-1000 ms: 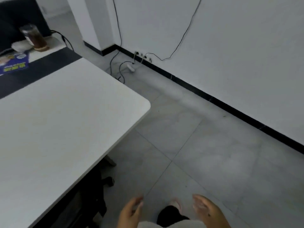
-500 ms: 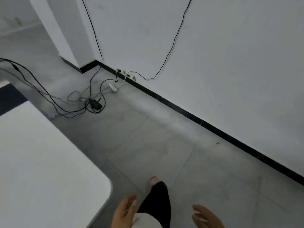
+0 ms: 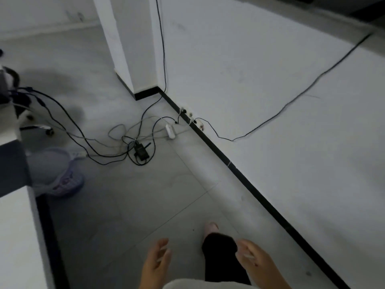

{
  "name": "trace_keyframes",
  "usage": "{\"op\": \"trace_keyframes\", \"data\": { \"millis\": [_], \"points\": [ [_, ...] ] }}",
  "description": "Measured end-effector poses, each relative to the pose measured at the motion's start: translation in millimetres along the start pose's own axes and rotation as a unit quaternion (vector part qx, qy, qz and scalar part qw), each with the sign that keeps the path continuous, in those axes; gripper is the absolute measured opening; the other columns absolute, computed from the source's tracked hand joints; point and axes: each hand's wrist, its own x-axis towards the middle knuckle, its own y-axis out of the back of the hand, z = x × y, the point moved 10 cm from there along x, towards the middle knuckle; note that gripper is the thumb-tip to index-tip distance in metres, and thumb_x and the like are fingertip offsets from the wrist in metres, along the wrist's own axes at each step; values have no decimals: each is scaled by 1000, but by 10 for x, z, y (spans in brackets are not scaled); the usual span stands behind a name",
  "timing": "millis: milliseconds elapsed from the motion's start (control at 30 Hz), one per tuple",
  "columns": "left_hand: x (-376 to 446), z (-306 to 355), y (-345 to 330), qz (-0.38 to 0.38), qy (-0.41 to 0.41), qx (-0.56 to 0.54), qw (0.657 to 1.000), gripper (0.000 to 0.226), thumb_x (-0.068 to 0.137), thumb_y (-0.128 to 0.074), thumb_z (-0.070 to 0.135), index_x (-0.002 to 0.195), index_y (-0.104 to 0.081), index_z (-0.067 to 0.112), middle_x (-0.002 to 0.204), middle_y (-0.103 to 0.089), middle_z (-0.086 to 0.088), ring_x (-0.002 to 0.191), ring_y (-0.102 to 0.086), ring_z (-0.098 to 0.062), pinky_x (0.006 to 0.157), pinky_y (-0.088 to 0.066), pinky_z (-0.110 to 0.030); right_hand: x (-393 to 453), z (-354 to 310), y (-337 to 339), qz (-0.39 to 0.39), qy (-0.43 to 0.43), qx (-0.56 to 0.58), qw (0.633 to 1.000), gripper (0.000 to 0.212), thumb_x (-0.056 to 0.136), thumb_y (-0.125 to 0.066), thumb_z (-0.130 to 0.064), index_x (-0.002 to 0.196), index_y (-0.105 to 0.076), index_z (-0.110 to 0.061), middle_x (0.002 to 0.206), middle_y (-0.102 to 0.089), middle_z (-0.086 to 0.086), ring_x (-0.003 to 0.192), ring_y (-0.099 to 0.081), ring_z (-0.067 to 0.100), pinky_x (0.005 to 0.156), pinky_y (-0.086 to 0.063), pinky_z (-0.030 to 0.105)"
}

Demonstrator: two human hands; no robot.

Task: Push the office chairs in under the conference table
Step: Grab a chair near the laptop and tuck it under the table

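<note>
In the head view, the conference table [image 3: 14, 236] is now confined to the left edge of the picture, where a second ago its white top filled the left half and its rounded corner lay near the middle. The view has been swung to the right and carried forward along the wall [image 3: 270, 90]. More of the floor beyond the table's end is brought into sight: a tangle of cables [image 3: 116, 142] with a black adapter [image 3: 141, 152] and a white power strip [image 3: 170, 131] near the baseboard, and a lilac basket [image 3: 60, 174] just beside the table's far end.

An office chair [image 3: 27, 115] is now seen at the far left, past the table's end; only its base and a castor are shown, so whether it is pushed in cannot be told.

The left hand [image 3: 155, 265] and the right hand [image 3: 256, 265] are held low at the bottom edge, fingers loosely spread, nothing grasped, as before. A dark trouser leg and a foot are set forward between them.

The shift is judged to mean that the table's end is being rounded toward that chair, with no push yet begun.
</note>
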Motion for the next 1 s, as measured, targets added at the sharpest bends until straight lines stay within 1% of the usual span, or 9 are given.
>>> {"op": "trace_keyframes", "data": {
  "millis": [167,300,400,500,567,667,767,867,1000],
  "points": [
    [1172,605,-228,39,7,4,999,31,84,-53,-7,82,-55,24,92,-54,-16,64,-51,-7,55,-44,-4,1453,-648,198,-73,-13,-37,997,40,87,-55,-23,124,-45,-14,126,-49,0,104,-45,7,72,-38,-3],
    [2087,1469,-122,93,-10,-26,995,16,88,-51,2,99,-52,14,98,-55,-13,80,-52,-19,61,-44,-10,2552,-1768,102,-117,81,-106,984,69,57,-69,-64,112,-51,-25,114,-57,-6,104,-52,8,80,-37,1],
    [2619,1856,157,136,-3,-47,990,16,90,-50,6,101,-52,16,94,-56,-3,84,-53,-11,66,-41,-13,3301,-2485,-181,-180,98,-151,967,41,87,-56,-24,125,-47,-12,117,-51,-4,111,-47,8,89,-36,13],
    [3064,1855,519,211,36,-60,975,20,87,-53,2,89,-56,21,97,-56,-14,80,-52,-15,72,-40,-22,3916,-3009,-474,-226,109,-172,953,35,89,-52,-22,122,-47,-13,114,-50,-4,112,-47,8,90,-36,14],
    [3374,1802,714,248,71,-80,963,31,85,-54,-3,78,-56,27,93,-57,-19,80,-50,-22,76,-37,-31,4287,-3223,-649,-252,85,-179,947,40,81,-62,-35,115,-50,-19,118,-54,-1,111,-49,10,91,-37,17],
    [3988,1838,1057,292,113,-111,943,35,83,-56,-8,73,-58,26,90,-59,-26,73,-47,-24,75,-37,-33,4965,-3552,-821,-236,58,-180,953,77,31,-62,-83,88,-49,-33,97,-58,-7,101,-54,10,86,-40,18],
    [4802,2236,1503,296,109,-115,942,19,85,-55,-2,82,-58,17,96,-59,-25,77,-48,-23,78,-40,-35,5626,-4135,-1023,-223,23,-150,963,41,56,-78,-48,85,-55,-28,98,-59,-1,105,-56,18,87,-40,22],
    [5674,2902,1925,264,69,-96,957,10,89,-51,6,96,-52,14,103,-55,-16,91,-50,-23,83,-40,-33,6209,-4958,-1329,-248,49,-145,957,35,82,-62,-26,114,-52,-16,117,-54,1,103,-48,10,82,-39,14],
    [6584,3515,2245,253,35,-96,962,11,90,-49,7,100,-52,12,103,-56,-13,93,-53,-22,81,-40,-28,6871,-5907,-1692,-251,108,-167,947,22,90,-50,-21,111,-45,-26,113,-49,-6,108,-45,7,91,-33,18]
  ]
}}
